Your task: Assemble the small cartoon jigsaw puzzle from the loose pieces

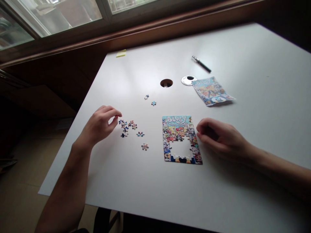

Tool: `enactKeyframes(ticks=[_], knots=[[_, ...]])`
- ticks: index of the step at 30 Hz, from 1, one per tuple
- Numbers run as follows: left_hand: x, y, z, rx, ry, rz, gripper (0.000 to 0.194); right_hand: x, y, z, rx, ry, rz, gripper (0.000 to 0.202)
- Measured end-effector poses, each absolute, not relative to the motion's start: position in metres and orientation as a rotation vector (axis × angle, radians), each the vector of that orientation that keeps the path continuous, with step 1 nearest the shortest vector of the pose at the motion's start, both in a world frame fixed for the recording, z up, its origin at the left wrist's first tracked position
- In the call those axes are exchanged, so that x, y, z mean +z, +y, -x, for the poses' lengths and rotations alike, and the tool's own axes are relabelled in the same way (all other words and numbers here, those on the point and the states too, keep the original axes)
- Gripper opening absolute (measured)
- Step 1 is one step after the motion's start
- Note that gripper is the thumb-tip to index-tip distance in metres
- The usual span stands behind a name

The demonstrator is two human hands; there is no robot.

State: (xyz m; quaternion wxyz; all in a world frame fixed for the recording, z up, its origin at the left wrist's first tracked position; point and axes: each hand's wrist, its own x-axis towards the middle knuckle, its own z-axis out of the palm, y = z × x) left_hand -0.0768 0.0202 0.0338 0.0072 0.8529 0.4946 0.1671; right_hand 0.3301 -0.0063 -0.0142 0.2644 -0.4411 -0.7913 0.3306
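Observation:
My left hand (102, 124) hovers at the left side of a small heap of loose jigsaw pieces (131, 124). Its thumb and forefinger are bent toward each other with a narrow gap between them, and I see nothing held. A partly filled jigsaw puzzle (179, 129) lies flat in its tray, with a bare patch in the lower middle. Beside its right edge rests my right hand (218, 136), fingers curled in and thumb near the forefinger, around a hollow. Single pieces lie nearby, one a patterned jigsaw piece (145, 147), another a blue jigsaw piece (154, 103).
A crumpled printed sheet (212, 91) lies at the back right, partly over a round metal grommet cover (187, 81). Left of that is a round hole (166, 83) in the white table (136, 184). Farther back are a black pen (201, 63) and a yellow sticky note (121, 53).

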Motion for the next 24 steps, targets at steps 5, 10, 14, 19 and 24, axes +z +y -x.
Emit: enactKeyframes(ticks=[5, 10, 14, 19, 24], knots=[[0.029, 0.022, 0.081, 0.497, 1.580, -2.628, 0.019, -0.019, -0.005, -0.333, 0.878, -2.145, 1.180, 0.008], [0.025, 0.022, 0.079, 0.476, 1.541, -2.644, 0.016, -0.024, -0.004, -0.335, 0.873, -2.150, 1.167, 0.009], [0.020, 0.022, 0.076, 0.475, 1.474, -2.679, 0.016, -0.022, -0.004, -0.334, 0.874, -2.146, 1.166, 0.009], [0.011, 0.023, 0.068, 0.439, 1.394, -2.734, 0.025, -0.020, -0.005, -0.334, 0.863, -2.150, 1.164, 0.008], [0.007, 0.022, 0.065, 0.404, 1.379, -2.691, 0.025, -0.019, -0.005, -0.334, 0.872, -2.156, 1.169, 0.006]])
